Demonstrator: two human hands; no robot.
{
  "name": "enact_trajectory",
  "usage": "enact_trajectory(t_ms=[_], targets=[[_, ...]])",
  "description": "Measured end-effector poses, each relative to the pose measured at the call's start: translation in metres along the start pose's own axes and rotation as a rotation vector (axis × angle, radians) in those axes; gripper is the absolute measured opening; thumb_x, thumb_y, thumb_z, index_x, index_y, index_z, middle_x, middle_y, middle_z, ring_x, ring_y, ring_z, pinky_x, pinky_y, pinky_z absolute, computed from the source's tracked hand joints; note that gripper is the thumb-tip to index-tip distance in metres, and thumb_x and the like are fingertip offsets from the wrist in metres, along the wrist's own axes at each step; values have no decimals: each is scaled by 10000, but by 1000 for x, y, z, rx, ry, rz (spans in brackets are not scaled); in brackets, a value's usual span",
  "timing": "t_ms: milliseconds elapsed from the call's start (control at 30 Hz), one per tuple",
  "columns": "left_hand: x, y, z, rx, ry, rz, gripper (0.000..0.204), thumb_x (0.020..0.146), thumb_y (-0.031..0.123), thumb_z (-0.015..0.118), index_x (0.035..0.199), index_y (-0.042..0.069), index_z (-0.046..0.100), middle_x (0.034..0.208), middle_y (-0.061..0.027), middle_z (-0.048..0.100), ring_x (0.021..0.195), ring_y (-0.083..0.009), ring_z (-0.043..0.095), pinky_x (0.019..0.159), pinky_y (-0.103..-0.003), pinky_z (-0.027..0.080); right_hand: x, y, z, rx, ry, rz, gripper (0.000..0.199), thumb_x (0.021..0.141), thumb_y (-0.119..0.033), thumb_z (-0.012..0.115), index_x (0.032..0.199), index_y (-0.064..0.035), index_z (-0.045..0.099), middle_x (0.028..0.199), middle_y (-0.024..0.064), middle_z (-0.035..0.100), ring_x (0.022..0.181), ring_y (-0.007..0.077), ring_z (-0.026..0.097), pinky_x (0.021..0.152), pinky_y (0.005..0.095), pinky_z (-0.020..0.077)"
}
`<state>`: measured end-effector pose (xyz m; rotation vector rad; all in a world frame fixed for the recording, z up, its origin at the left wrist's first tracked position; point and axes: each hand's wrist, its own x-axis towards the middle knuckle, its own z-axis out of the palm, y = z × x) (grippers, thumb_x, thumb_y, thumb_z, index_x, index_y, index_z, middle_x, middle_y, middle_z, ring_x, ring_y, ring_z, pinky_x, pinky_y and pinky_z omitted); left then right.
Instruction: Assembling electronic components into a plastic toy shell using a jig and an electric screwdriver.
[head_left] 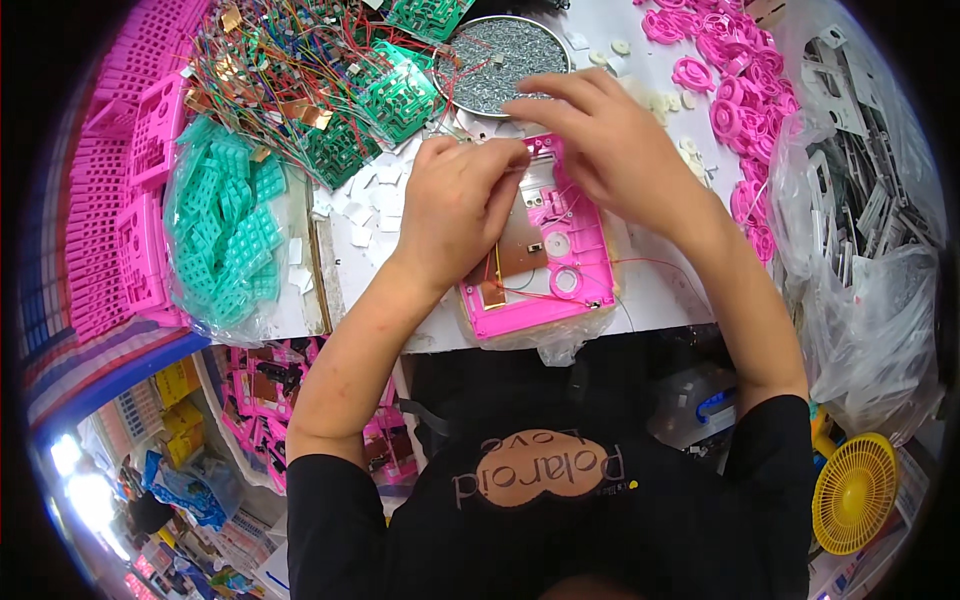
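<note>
**Both hands on pink casing at table edge**

Pink casing lying open-side up on white table, near front edge, on a clear bag; copper plate and white ring inside; thin red wires trailing across it and out to the right.

Left hand curled narrow, pinching fingertips at casing's top left edge, apparently on a small part or wire end; too small to tell which. Right hand arched over casing's top right corner, fingers part spread, thumb side hidden; cannot tell if holding anything.

Around: tray of screws just behind hands; green boards with wire tangle to the left; bagged teal grids further left; pink rings and bag of grey parts to the right.

Risks, judged: snagging loose red wire with right wrist, pulling it off the copper plate; casing sliding off front edge on slippery bag under pressure; dropping tiny pinched part into clutter; knocking screw tray with right fingers.
</note>
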<state>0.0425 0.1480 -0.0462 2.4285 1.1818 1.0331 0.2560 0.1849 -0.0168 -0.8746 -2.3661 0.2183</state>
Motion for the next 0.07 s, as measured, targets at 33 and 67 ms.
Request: enact_trajectory(t_ms=[33, 67], targets=[[-4, 1, 0, 2, 42, 7, 214, 870, 71, 731, 1079, 100, 693, 885, -38, 730, 784, -221, 667, 840, -379, 465, 5, 8, 9, -4, -24, -38, 525, 747, 16, 666, 1254, -118, 665, 1312, 113, 637, 1162, 335, 588, 959, 420, 530], [-8, 0, 2, 1, 81, 18, 201, 868, 50, 738, 1062, 95, 711, 872, -43, 727, 727, -220, 647, 833, -362, 468, 11, 16, 21, 23, -63, -36, 555, 783, -10, 657, 1328, -108, 631, 1411, 118, 592, 1198, 337, 568, 1001, 426, 516]])
